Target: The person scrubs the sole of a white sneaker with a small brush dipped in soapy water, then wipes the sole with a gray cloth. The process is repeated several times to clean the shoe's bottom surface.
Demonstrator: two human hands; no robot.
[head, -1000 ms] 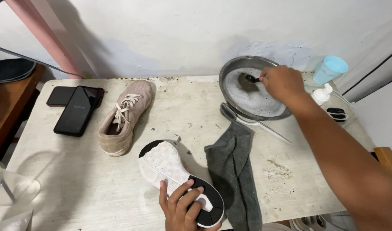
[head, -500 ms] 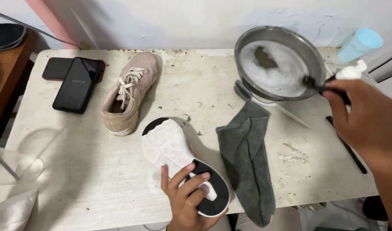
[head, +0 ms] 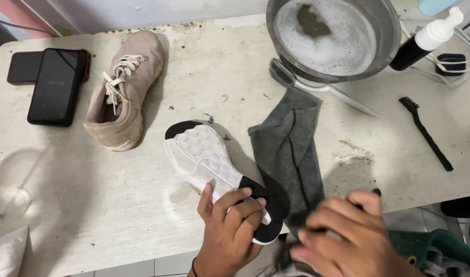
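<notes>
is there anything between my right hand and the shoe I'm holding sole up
Only partly. The right hand, blurred, is at the near table edge beside the upturned shoe, which the left hand grips at the heel. The lower end of the grey cloth lies between the right hand and the shoe.

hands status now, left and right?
Left hand: closed on the upturned shoe, sole up.
Right hand: blurred, fingers curled; grip cannot be told.

stained white table (head: 142,205); pale wall (head: 168,7); tiled floor (head: 158,264)
</notes>
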